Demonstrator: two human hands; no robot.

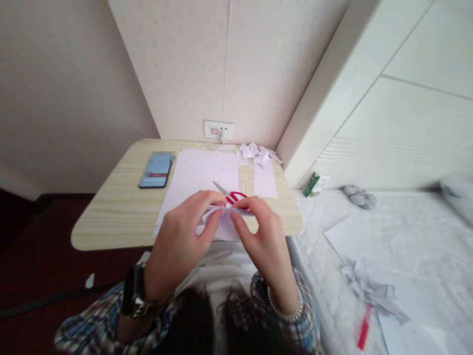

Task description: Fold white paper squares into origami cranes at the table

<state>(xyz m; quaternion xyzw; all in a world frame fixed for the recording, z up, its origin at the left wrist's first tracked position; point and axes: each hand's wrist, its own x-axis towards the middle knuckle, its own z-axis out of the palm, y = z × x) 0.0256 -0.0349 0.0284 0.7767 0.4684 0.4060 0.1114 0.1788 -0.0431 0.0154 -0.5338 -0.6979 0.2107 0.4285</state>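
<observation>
Between my two hands, over the near edge of the small wooden table, is a folded piece of white paper (225,228). My left hand (188,222) pinches its left side with thumb and fingers. On the right side, my right hand (261,227) grips it the same way. Just beyond my fingertips lie scissors (229,192) with red handles, their blades pointing up and left; my hands partly cover the handles. White paper sheets (201,170) lie flat under and behind the scissors.
A phone (155,170) lies on the table (111,212) at left. Folded paper pieces (254,152) sit at the back right by the wall socket (219,129). To the right, a mattress (310,246) holds more folded paper (377,291), a red pen-like item (365,328) and a green-white carton (316,185).
</observation>
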